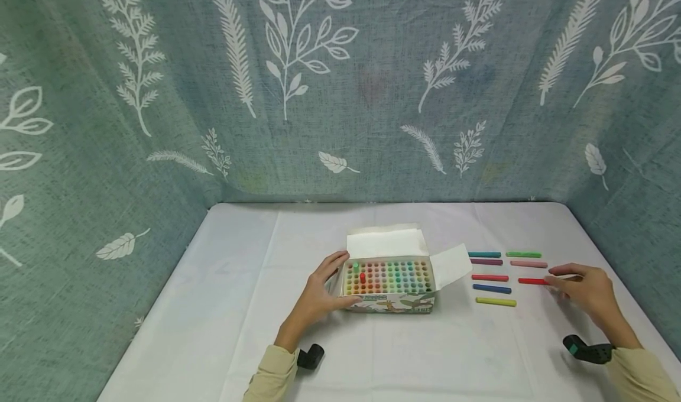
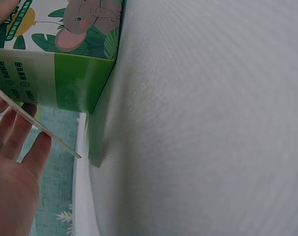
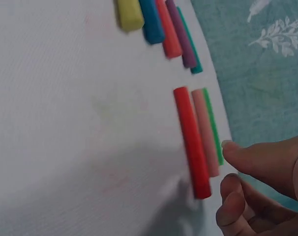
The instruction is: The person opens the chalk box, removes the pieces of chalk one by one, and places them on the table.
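Note:
An open cardboard chalk box (image 1: 393, 304) stands on the table, with rows of coloured chalk ends showing; one green and one red stick poke up at its left. My left hand (image 1: 319, 289) holds the box at its left end, thumb on the front face and fingers behind the side flap (image 2: 38, 123). Out to the right, my right hand (image 1: 587, 292) hovers at the near end of a red chalk stick (image 3: 192, 142) lying on the table. In the right wrist view a gap shows between thumb and fingers, with no chalk between them.
Beside the red stick lie a pink chalk (image 1: 528, 265) and a light green chalk (image 1: 524, 254). Left of them is a column with teal, purple, red, blue and yellow chalk (image 1: 496, 301). The box's right flap (image 1: 452, 266) sticks out towards them. A patterned curtain (image 1: 372, 94) hangs behind.

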Tool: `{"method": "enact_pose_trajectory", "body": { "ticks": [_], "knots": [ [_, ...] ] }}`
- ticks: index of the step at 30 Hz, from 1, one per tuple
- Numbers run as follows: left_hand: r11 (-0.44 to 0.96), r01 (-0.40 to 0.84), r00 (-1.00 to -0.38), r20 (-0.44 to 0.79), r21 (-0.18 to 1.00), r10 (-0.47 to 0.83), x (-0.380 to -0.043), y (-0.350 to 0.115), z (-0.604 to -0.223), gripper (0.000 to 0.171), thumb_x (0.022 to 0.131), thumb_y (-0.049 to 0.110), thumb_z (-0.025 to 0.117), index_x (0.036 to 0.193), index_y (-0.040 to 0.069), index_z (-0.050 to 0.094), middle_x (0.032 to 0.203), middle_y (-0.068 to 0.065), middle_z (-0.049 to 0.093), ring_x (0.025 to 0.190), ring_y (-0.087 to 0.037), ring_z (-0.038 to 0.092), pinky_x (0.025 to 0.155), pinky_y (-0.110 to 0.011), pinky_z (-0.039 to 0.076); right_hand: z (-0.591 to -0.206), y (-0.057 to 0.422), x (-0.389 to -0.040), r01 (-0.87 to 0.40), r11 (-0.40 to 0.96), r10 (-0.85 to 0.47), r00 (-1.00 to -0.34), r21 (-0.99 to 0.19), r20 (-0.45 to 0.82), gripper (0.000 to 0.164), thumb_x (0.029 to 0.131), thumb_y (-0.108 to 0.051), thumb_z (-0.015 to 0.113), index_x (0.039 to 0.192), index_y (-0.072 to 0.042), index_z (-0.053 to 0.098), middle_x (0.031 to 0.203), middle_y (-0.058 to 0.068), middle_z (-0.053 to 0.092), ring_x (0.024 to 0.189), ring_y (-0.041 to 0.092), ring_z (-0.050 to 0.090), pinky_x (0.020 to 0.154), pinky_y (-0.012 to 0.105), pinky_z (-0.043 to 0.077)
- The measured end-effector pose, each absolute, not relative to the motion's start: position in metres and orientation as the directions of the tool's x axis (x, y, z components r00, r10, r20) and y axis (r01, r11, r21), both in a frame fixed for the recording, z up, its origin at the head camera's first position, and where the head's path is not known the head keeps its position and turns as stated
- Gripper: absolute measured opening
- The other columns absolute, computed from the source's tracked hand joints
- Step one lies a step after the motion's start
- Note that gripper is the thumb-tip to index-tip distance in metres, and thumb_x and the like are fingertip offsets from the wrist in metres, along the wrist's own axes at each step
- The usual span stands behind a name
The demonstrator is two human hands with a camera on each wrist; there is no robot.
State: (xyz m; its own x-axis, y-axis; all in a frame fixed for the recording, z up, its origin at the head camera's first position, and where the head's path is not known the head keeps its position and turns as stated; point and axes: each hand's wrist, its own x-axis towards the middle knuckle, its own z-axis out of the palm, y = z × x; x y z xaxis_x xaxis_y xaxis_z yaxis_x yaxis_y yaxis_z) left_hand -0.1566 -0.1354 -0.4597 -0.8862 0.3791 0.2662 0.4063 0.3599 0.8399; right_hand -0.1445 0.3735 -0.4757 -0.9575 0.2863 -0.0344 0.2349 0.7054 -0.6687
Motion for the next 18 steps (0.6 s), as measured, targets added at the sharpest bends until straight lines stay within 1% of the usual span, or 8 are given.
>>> {"method": "enact_pose_trajectory", "body": {
  "ticks": [5, 8, 9, 14, 16, 18],
  "knots": [
    [0.363, 0.406, -0.887, 0.266, 0.839, 0.377, -0.156, -0.136, -0.459, 0.086, 0.071, 0.016, 0.085, 0.142, 0.0, 0.04, 0.147, -0.019, 0.034, 0.136, -0.034, 0.03, 0.106, -0.048, 0.033, -0.461, 0.362, -0.145, 0.129, 0.756, 0.213, -0.976, -0.642, 0.054, 0.035, 0.089, -0.022, 0.068, 0.108, 0.007, 0.065, 0.09, 0.02, 0.063, 0.065, 0.021, 0.053, 0.049, 0.028, 0.043],
    [0.36, 0.402, -0.888, 0.263, 0.842, 0.376, -0.156, -0.136, -0.458, 0.085, 0.071, 0.015, 0.085, 0.142, 0.0, 0.04, 0.147, -0.019, 0.034, 0.136, -0.034, 0.03, 0.106, -0.048, 0.033, -0.449, 0.353, -0.145, 0.073, 0.767, 0.173, -0.98, -0.638, 0.096, 0.034, 0.088, -0.024, 0.068, 0.107, 0.005, 0.066, 0.093, 0.02, 0.063, 0.066, 0.02, 0.053, 0.05, 0.026, 0.043],
    [0.36, 0.402, -0.888, 0.262, 0.842, 0.377, -0.156, -0.136, -0.458, 0.085, 0.071, 0.015, 0.084, 0.142, 0.0, 0.04, 0.147, -0.019, 0.034, 0.136, -0.034, 0.03, 0.106, -0.049, 0.033, -0.444, 0.35, -0.145, 0.057, 0.766, 0.162, -0.981, -0.64, 0.107, 0.034, 0.088, -0.024, 0.069, 0.106, 0.004, 0.067, 0.094, 0.02, 0.063, 0.067, 0.018, 0.053, 0.051, 0.026, 0.043],
    [0.38, 0.388, -0.897, 0.25, 0.84, 0.363, -0.167, -0.14, -0.483, 0.09, 0.069, 0.029, 0.086, 0.145, 0.013, 0.04, 0.149, -0.003, 0.034, 0.137, -0.02, 0.029, 0.108, -0.042, 0.033, -0.422, 0.333, -0.145, -0.04, 0.75, 0.094, -0.982, -0.66, 0.165, 0.032, 0.088, -0.029, 0.068, 0.103, 0.0, 0.069, 0.102, 0.021, 0.064, 0.072, -0.001, 0.051, 0.053, 0.025, 0.046],
    [0.39, 0.381, -0.902, 0.245, 0.838, 0.355, -0.17, -0.14, -0.491, 0.091, 0.068, 0.032, 0.086, 0.145, 0.017, 0.04, 0.149, 0.001, 0.033, 0.137, -0.015, 0.028, 0.108, -0.04, 0.033, -0.415, 0.326, -0.145, -0.072, 0.733, 0.069, -0.981, -0.676, 0.179, 0.032, 0.089, -0.028, 0.067, 0.103, 0.001, 0.068, 0.102, 0.021, 0.064, 0.073, -0.002, 0.051, 0.054, 0.024, 0.047],
    [0.384, 0.376, -0.904, 0.243, 0.843, 0.353, -0.167, -0.138, -0.485, 0.09, 0.069, 0.026, 0.086, 0.145, 0.014, 0.04, 0.149, -0.004, 0.033, 0.137, -0.019, 0.028, 0.108, -0.043, 0.033, -0.41, 0.319, -0.144, -0.1, 0.721, 0.05, -0.979, -0.686, 0.195, 0.029, 0.09, -0.026, 0.067, 0.103, 0.0, 0.068, 0.1, 0.019, 0.064, 0.073, 0.0, 0.052, 0.055, 0.024, 0.049]
  ]
}}
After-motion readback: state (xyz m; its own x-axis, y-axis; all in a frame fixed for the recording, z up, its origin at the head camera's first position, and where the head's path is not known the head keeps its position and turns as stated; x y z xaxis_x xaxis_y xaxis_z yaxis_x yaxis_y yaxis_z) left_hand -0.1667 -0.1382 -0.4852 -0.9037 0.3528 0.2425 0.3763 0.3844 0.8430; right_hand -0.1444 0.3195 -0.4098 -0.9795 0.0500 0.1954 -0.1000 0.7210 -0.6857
